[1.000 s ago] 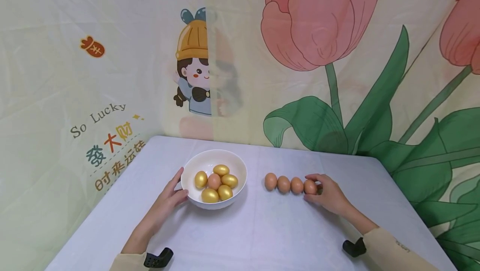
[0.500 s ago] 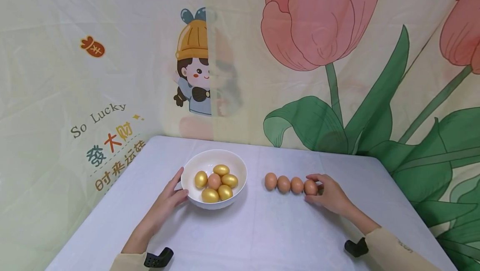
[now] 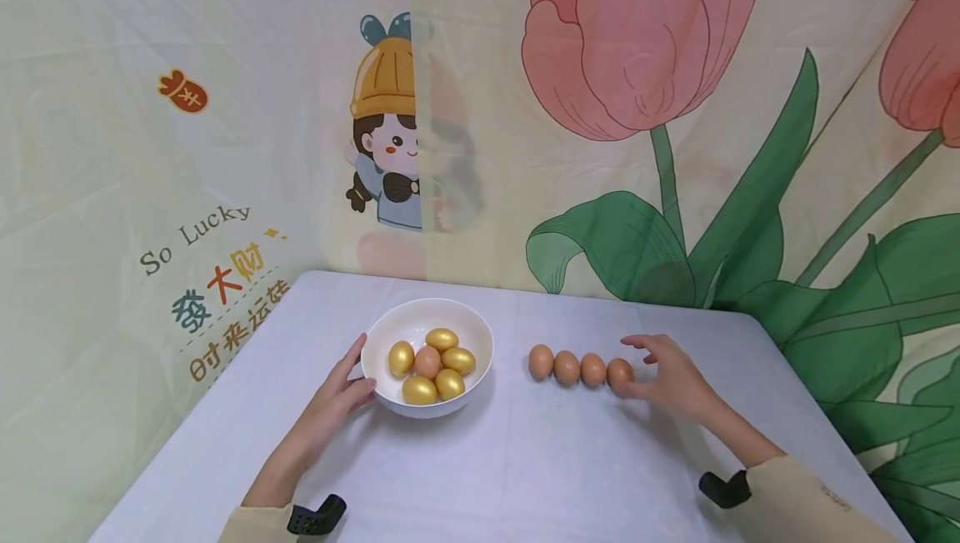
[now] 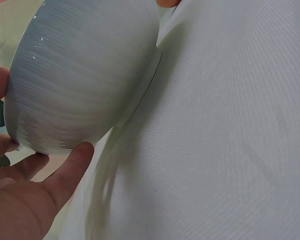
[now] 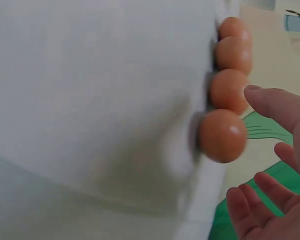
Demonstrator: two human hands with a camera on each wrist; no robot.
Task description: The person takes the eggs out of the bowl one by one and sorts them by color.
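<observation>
A white bowl (image 3: pixel 429 410) on the table holds several gold eggs (image 3: pixel 420 390) with one brown egg (image 3: pixel 428 362) in their midst. My left hand (image 3: pixel 339 397) rests against the bowl's left side, fingers and thumb spread along its outer wall. In the left wrist view the thumb (image 4: pixel 72 170) presses low on the wall and the fingertips touch higher up. To the right lies a row of several brown eggs (image 3: pixel 567 368). Beside its right end, my right hand (image 3: pixel 675 380) is spread around the last egg (image 5: pixel 223 136), with the index finger lifted off it and nothing held.
A white cloth covers the table (image 3: pixel 480 476). Behind it hangs a printed curtain (image 3: pixel 480 109) with tulips and a cartoon figure. Black wrist devices (image 3: pixel 318 516) sit at both sleeves.
The fingers of my right hand have opened and drawn back slightly to the right from the last egg, which stays in the row. My left hand and the bowl have not moved.
</observation>
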